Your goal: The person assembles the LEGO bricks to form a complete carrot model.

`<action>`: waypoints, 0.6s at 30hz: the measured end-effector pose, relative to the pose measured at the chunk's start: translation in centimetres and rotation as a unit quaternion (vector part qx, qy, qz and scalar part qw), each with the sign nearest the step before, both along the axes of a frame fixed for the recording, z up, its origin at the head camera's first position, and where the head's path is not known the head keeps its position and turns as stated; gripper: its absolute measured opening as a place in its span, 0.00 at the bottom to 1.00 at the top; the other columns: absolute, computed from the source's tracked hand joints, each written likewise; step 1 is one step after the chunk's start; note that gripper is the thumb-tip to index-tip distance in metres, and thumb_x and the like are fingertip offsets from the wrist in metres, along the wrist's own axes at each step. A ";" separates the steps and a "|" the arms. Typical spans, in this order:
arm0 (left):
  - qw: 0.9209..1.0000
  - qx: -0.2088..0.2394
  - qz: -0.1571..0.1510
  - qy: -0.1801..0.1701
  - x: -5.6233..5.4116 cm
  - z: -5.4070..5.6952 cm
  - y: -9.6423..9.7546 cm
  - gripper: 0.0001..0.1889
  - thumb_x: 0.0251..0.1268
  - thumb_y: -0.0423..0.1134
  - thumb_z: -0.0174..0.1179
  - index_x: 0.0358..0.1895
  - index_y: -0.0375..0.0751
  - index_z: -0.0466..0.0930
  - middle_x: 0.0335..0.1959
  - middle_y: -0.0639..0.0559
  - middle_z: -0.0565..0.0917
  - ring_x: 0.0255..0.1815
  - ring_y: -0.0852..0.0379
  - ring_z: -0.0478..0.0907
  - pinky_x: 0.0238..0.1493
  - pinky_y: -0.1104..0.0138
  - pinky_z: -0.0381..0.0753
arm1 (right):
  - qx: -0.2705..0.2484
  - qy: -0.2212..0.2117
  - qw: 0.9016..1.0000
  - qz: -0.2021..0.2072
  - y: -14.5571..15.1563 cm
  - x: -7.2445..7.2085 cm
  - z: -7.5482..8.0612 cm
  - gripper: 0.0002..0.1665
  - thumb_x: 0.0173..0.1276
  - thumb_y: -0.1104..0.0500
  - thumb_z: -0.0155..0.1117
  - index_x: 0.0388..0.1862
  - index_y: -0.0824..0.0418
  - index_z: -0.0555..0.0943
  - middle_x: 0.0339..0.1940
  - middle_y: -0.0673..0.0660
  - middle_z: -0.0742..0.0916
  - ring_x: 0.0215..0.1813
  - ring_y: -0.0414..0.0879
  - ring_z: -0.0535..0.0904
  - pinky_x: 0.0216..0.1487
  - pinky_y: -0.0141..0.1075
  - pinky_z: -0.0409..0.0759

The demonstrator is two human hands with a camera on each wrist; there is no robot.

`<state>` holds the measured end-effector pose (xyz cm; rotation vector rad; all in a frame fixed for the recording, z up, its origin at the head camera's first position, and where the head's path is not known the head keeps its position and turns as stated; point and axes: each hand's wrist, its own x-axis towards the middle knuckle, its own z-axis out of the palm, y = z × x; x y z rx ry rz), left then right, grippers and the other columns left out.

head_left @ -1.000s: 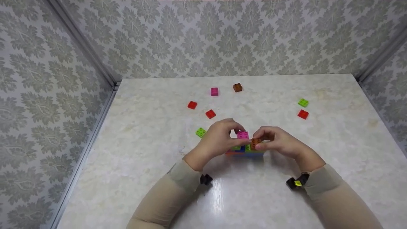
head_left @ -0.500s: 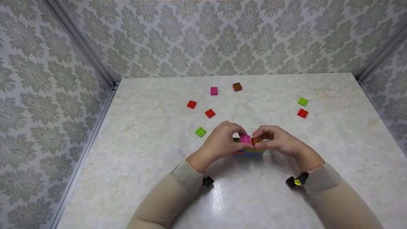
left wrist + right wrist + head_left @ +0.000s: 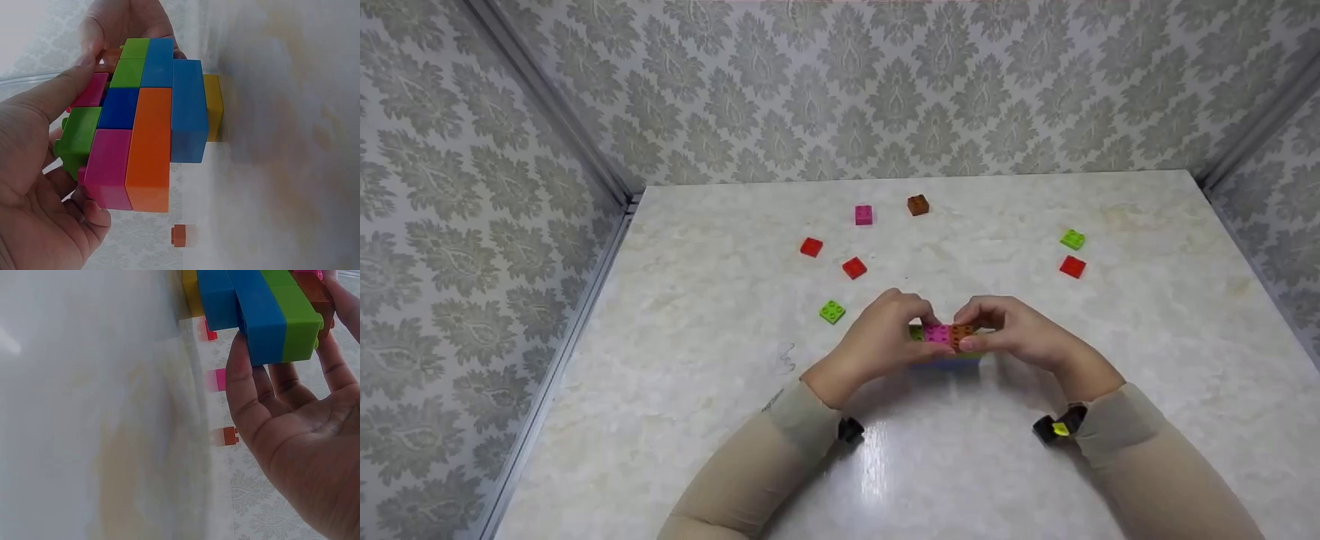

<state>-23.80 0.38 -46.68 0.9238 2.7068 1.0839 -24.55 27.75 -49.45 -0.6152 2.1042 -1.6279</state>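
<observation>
Pink studded brick (image 3: 937, 333), pinched by the left hand (image 3: 879, 337) beside the brown brick (image 3: 962, 330) gripped by the right hand (image 3: 1024, 334), seemed mid-seating, calling for downward pressure.

Cannot see the left end of the toy-brick stack (image 3: 939, 333) in the head view, behind the left hand (image 3: 877, 341); lose more past the right wrist view's upper edge. Cannot identify the faint grey squiggle (image 3: 787, 358) on the table (image 3: 697, 277), left of the stack.
</observation>
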 end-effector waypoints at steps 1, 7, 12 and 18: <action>1.000 0.003 0.000 0.001 0.0 -0.1 0.0 0.15 0.64 0.54 0.86 0.41 0.49 0.93 0.41 0.59 0.94 0.45 0.57 0.76 0.48 0.67 0.76 | -0.002 -0.001 1.000 0.001 0.0 0.0 0.0 0.17 0.76 0.66 0.76 0.57 0.74 0.84 0.53 0.44 0.91 0.53 0.42 0.86 0.55 0.33 0.86; 1.000 0.018 0.001 -0.013 -0.3 -0.3 0.1 0.15 0.65 0.52 0.85 0.39 0.47 0.93 0.40 0.57 0.93 0.45 0.57 0.74 0.48 0.67 0.73 | 0.000 -0.001 1.000 0.001 0.2 -0.1 0.2 0.16 0.76 0.66 0.77 0.57 0.72 0.85 0.53 0.45 0.90 0.54 0.42 0.86 0.54 0.33 0.85; 1.000 0.017 0.003 -0.024 -0.5 -0.4 0.1 0.14 0.66 0.52 0.84 0.40 0.48 0.93 0.39 0.59 0.91 0.46 0.57 0.73 0.47 0.68 0.72 | 0.007 0.006 1.000 -0.005 0.2 -0.2 0.2 0.16 0.75 0.66 0.77 0.57 0.73 0.85 0.53 0.45 0.90 0.54 0.43 0.85 0.55 0.33 0.84; 0.999 0.019 -0.010 -0.029 -0.6 -0.8 0.0 0.15 0.67 0.54 0.83 0.41 0.49 0.92 0.40 0.60 0.92 0.46 0.57 0.74 0.48 0.68 0.73 | 0.001 0.010 1.000 -0.001 0.3 -0.2 -0.3 0.17 0.75 0.66 0.77 0.57 0.73 0.85 0.53 0.45 0.90 0.54 0.43 0.85 0.57 0.33 0.84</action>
